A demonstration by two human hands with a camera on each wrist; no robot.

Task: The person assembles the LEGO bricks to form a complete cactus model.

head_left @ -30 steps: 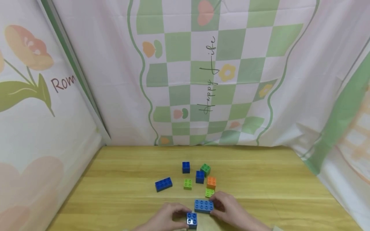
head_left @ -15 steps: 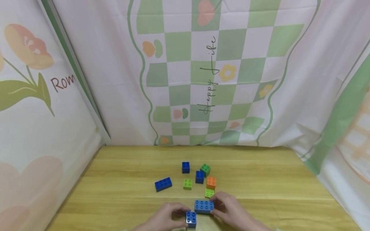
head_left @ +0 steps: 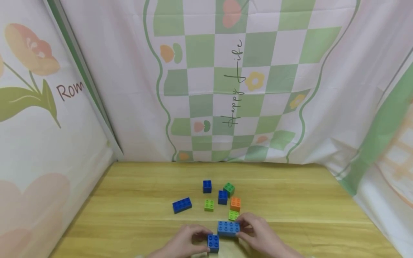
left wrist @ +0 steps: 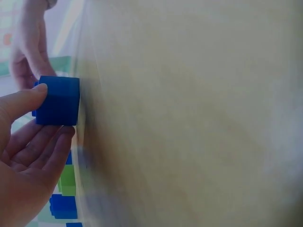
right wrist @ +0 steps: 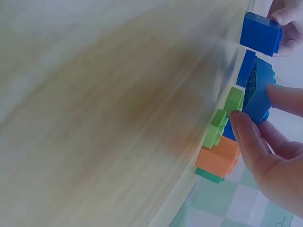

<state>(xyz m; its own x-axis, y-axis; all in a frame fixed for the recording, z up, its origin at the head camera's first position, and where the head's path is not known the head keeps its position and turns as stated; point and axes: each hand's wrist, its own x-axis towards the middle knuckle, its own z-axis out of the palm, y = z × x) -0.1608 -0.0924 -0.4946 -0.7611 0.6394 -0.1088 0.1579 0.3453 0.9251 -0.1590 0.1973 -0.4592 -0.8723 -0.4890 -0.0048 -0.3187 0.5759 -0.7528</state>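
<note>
In the head view, my left hand (head_left: 187, 240) pinches a square blue building block (head_left: 213, 243) between thumb and fingers, studs up. My right hand (head_left: 258, 234) holds a longer, lighter blue building block (head_left: 228, 228) by its right end. That long block's hollow underside faces the right wrist camera, and it appears raised off the table. The two blocks are close together, the square one nearer the front and slightly left. Past the right fingertips lies a lime green block (head_left: 233, 215), partly covered by the hand. The left wrist view shows the square block's plain side (left wrist: 59, 100).
Farther back on the wooden table (head_left: 135, 186) are an orange block (head_left: 235, 203), a green block (head_left: 229, 188), two dark blue square blocks (head_left: 222, 197) and another lime block (head_left: 209, 205). A long dark blue block (head_left: 182, 205) lies left. Printed curtains (head_left: 135, 118) enclose the table.
Both hands keep their grips. The square blue block has shifted slightly left, and the long blue block slightly right, so they stand a little farther apart. The other blocks stay put.
</note>
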